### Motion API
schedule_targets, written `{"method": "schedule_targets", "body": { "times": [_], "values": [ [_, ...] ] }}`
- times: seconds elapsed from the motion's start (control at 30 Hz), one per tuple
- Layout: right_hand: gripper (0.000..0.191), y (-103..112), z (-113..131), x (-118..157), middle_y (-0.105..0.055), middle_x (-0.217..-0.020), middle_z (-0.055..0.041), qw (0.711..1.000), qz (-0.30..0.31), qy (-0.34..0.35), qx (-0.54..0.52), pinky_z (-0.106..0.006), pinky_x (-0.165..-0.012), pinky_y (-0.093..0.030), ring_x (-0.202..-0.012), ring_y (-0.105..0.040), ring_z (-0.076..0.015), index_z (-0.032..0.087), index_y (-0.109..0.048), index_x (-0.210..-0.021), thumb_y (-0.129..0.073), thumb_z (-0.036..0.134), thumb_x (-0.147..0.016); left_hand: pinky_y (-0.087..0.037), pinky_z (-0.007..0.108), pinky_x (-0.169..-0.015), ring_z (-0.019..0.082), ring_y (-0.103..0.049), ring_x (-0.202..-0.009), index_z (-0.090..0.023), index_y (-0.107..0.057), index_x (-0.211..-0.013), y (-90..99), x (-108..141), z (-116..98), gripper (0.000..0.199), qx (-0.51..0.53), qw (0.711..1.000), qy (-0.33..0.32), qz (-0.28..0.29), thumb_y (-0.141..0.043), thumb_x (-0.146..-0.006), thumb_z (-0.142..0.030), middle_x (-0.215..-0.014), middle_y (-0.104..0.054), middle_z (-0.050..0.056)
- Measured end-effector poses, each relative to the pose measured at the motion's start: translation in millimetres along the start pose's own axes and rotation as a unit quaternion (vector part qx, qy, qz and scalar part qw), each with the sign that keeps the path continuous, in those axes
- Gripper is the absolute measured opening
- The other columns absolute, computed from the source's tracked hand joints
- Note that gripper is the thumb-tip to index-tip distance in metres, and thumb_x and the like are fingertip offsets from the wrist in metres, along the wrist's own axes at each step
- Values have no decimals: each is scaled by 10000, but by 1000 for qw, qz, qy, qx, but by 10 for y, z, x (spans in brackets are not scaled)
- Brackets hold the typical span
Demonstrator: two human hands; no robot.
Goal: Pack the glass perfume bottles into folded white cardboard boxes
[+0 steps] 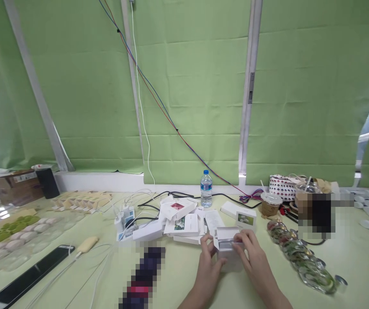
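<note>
A small white box (229, 259) with its lid flap raised stands on the pale green table, between my two hands. My left hand (208, 266) grips the box's left side, its fingers bent round the edge. At the open top, the fingers of my right hand (252, 255) are pinched on the right side near something greyish inside, which is too small to make out. Just behind lies a pile of white boxes and cards (182, 223), some with flower pictures. Another white box (245, 219) with a flower picture lies behind my right hand.
A water bottle (206, 191) stands behind the pile. Clear round packets (303, 255) and a lidded cup (270, 204) are at the right. At the left are a phone (30, 274), cables, a power strip (125, 223), egg-shaped items (13, 242) and a cardboard box (19, 186).
</note>
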State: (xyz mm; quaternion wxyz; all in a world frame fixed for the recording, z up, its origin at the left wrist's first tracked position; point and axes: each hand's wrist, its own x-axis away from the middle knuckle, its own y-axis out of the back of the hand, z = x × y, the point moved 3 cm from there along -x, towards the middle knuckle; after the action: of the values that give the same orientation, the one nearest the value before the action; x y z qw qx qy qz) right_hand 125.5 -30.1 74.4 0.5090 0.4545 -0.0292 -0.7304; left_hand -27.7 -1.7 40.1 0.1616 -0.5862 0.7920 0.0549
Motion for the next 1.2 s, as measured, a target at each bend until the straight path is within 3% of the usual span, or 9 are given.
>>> {"method": "schedule_targets", "body": {
  "times": [0.17, 0.33, 0.4, 0.53, 0.6, 0.8, 0.93, 1.07, 1.2],
  "values": [
    [114, -39, -90, -151, -491, -944, -48, 997, -13, -64, -33, -336, -707, -513, -853, -576, -215, 219, -569, -930, -482, 244, -860, -439, 340, -899, 213, -609, -1009, -248, -353, -1127, 2, 5, 5, 447, -33, 999, -12, 6, -587, -773, -107, -1145, -656, 89],
    [253, -97, -232, -171, -468, -997, -51, 993, -77, -80, -38, -445, -883, -440, -1021, -503, -276, 232, -576, -996, -581, 228, -743, -427, 348, -931, 227, -584, -1024, -226, -471, -1072, 44, -4, 35, 338, -94, 995, -41, 4, -565, -771, -103, -1064, -640, 65],
    [302, -118, -291, -155, -457, -996, -47, 989, -92, -101, -57, -430, -862, -441, -988, -501, -271, 229, -563, -1019, -608, 252, -721, -437, 333, -900, 224, -582, -983, -221, -513, -1041, 59, -12, 43, 303, -121, 992, -46, 5, -559, -765, -103, -1014, -636, 51],
    [361, -168, -322, -121, -427, -824, 14, 975, -38, -133, -176, -295, -618, -452, -710, -497, -189, 219, -462, -1109, -577, 344, -791, -445, 308, -857, 217, -580, -945, -219, -536, -1000, 59, -30, 23, 315, -135, 990, -32, 4, -558, -718, -79, -986, -635, 35],
    [365, -159, -281, -107, -419, -767, 36, 969, -19, -117, -216, -281, -632, -442, -672, -484, -171, 215, -431, -1117, -576, 367, -818, -449, 299, -843, 213, -586, -939, -222, -523, -992, 46, -39, 1, 324, -125, 992, -26, 6, -552, -706, -72, -989, -639, 32],
    [296, -134, -311, -106, -512, -864, -9, 955, -23, -111, -273, -274, -693, -450, -754, -537, -171, 219, -472, -1070, -514, 441, -879, -444, 296, -844, 213, -590, -945, -226, -494, -970, 39, -64, -8, 302, -108, 994, -16, 11, -570, -710, -92, -989, -652, 32],
    [471, -163, -443, -137, -538, -924, -28, 943, -48, -170, -284, -276, -632, -477, -657, -515, -153, 215, -506, -1148, -636, 473, -775, -444, 292, -822, 218, -590, -930, -226, -495, -983, 50, -65, 0, 289, -98, 995, -11, 19, -602, -731, -135, -997, -654, 39],
    [457, -157, -386, -163, -622, -1067, -76, 927, 33, -171, -333, -300, -712, -501, -871, -594, -221, 230, -585, -1172, -616, 483, -792, -447, 300, -796, 226, -588, -939, -226, -487, -1033, 39, -56, -30, 194, -69, 996, -23, 43, -541, -867, -311, -1034, -641, 61],
    [337, -116, -297, -157, -684, -987, -75, 921, 79, -131, -357, -313, -752, -485, -933, -618, -256, 216, -650, -1046, -562, 473, -845, -451, 323, -821, 239, -589, -964, -212, -507, -1060, 31, -60, -26, 235, -38, 997, -35, 59, -510, -897, -382, -1052, -642, 75]
  ]
}}
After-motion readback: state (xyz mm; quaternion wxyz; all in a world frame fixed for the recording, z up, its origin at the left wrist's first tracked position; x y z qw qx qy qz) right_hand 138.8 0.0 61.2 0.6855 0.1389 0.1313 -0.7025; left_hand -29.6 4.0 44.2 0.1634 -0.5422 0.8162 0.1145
